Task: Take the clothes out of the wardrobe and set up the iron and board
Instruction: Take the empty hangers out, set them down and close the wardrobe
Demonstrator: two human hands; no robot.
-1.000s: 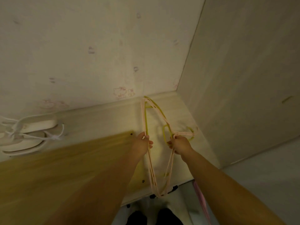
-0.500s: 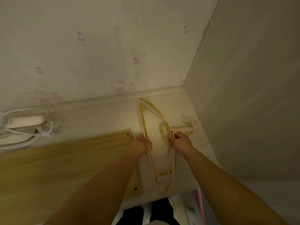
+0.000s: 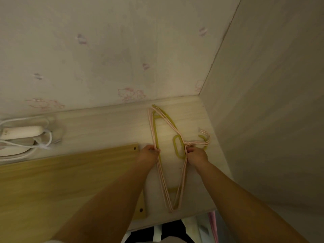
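A stack of pink hangers (image 3: 164, 181) lies flat on a pale wooden shelf top (image 3: 108, 127), with a yellow-green hanger (image 3: 178, 146) underneath them. My left hand (image 3: 149, 153) grips the left side bars of the stack. My right hand (image 3: 195, 155) pinches the necks just below the hooks (image 3: 205, 139), which point right toward the side wall. No clothes, iron or board are in view.
A yellow-toned wooden panel (image 3: 70, 181) with screw holes lies on the shelf at left. A white power strip (image 3: 21, 132) with coiled white cord sits at the far left. A patterned wall stands behind, a plain wall (image 3: 271, 120) at right. Something pink (image 3: 213, 225) hangs below the shelf edge.
The hangers came down flat onto the shelf and shifted slightly back toward the wall. Both hands kept their hold; the view moved a little closer.
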